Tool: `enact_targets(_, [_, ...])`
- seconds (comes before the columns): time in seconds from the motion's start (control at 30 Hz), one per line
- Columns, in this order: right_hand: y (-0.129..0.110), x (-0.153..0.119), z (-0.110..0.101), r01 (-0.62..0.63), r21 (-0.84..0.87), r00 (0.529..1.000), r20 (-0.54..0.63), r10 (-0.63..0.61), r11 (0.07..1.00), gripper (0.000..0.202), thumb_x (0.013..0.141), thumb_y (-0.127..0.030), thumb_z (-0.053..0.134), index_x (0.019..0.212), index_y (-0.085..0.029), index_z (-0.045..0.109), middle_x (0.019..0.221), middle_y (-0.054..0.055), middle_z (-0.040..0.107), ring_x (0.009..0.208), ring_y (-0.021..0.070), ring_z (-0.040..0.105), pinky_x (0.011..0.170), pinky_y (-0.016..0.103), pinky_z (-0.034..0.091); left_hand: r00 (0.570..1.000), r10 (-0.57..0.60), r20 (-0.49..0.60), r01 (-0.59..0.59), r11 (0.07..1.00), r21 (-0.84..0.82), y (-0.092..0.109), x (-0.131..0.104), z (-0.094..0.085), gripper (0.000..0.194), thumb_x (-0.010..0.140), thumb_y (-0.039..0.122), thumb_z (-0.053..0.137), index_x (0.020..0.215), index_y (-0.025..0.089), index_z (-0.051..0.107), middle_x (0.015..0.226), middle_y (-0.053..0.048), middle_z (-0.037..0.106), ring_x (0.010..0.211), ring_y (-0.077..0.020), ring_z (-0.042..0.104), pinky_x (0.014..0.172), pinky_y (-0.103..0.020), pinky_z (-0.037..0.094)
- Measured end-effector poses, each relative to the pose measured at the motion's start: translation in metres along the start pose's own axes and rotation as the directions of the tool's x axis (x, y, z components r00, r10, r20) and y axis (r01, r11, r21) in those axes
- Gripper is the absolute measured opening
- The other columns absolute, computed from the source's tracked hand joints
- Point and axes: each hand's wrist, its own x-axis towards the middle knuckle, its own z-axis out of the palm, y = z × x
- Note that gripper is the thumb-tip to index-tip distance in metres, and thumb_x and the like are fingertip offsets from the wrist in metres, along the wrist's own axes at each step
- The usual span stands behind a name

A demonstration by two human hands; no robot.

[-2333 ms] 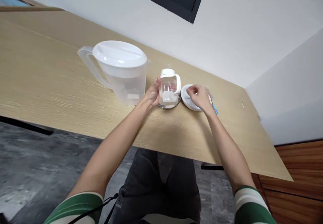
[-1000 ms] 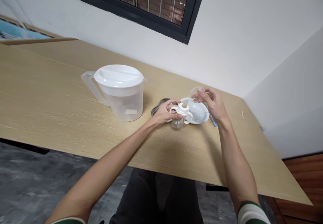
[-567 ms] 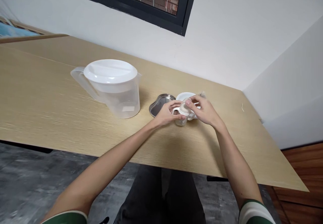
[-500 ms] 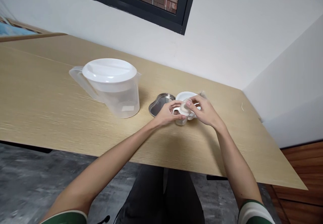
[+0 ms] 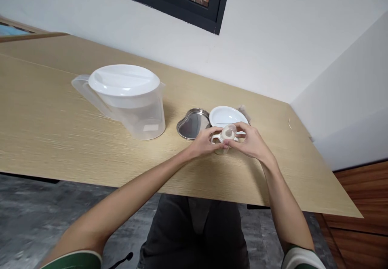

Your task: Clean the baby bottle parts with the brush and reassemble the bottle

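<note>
A small clear bottle (image 5: 228,133) with a pale top and white side handles is held between both hands, over the table. My left hand (image 5: 206,142) is closed around its left handle and side. On the other side my right hand (image 5: 249,140) grips the bottle near its collar, thumb in front and fingers behind. Just behind the hands are a white bowl (image 5: 226,115) and a kidney-shaped metal tray (image 5: 194,124). The lower part of the bottle is partly hidden by my fingers.
A large translucent pitcher (image 5: 136,111) with a white lid stands on the wooden table (image 5: 75,139) to the left. A crumpled clear wrapper (image 5: 243,112) lies behind the bowl. A small thin pale strip (image 5: 289,123) is at the right, and the wall rises behind.
My right hand has shifted from the bottle's top down to its side, and the bottle is tilted differently. More of the white bowl shows. The view has moved slightly.
</note>
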Motion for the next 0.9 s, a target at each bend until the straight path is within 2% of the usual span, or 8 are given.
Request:
enact_targets(0.27, [0.010,-0.016,0.006,-0.084,0.023,0.996,-0.031,0.084,0.996,0.039,0.073,-0.033,0.081,0.108,-0.020,0.070,0.107,0.006,0.073,0.096,0.0208,0.070,0.085,0.038,0.064,0.996,0.075,0.052,-0.084,0.971,0.223,-0.010,-0.005,0.007,0.051,0.076,0.036,0.084,0.120,0.015,0.068,0.118,-0.010,0.075,0.104,-0.0239,0.070,0.089,-0.033,0.053])
enact_targets(0.43, [0.009,-0.018,0.009,-0.095,0.009,0.994,-0.056,0.095,0.995,0.039,0.072,-0.032,0.082,0.107,-0.019,0.072,0.107,0.006,0.073,0.095,0.0204,0.069,0.086,0.039,0.064,0.994,0.081,0.070,-0.095,0.968,0.232,-0.010,-0.007,0.007,0.047,0.078,0.034,0.081,0.118,0.014,0.066,0.115,-0.010,0.075,0.098,-0.0216,0.070,0.081,-0.029,0.054])
enact_targets(0.63, [0.011,-0.020,0.011,-0.082,-0.027,0.993,-0.092,0.079,0.996,0.039,0.074,-0.035,0.081,0.107,-0.019,0.072,0.105,0.007,0.075,0.096,0.0227,0.070,0.086,0.041,0.063,0.996,0.060,0.069,-0.071,0.983,0.170,-0.008,-0.007,0.009,0.046,0.081,0.043,0.078,0.116,0.014,0.066,0.116,-0.011,0.073,0.097,-0.0213,0.070,0.075,-0.027,0.055])
enact_targets(0.9, [0.014,-0.023,0.014,-0.047,-0.050,0.989,-0.146,0.039,0.998,0.036,0.075,-0.040,0.082,0.101,-0.019,0.072,0.095,0.006,0.075,0.084,0.0201,0.070,0.078,0.037,0.061,0.998,0.042,0.044,-0.052,0.962,0.268,-0.012,-0.007,0.008,0.049,0.077,0.038,0.079,0.119,0.014,0.067,0.115,-0.010,0.074,0.100,-0.0228,0.069,0.087,-0.032,0.055])
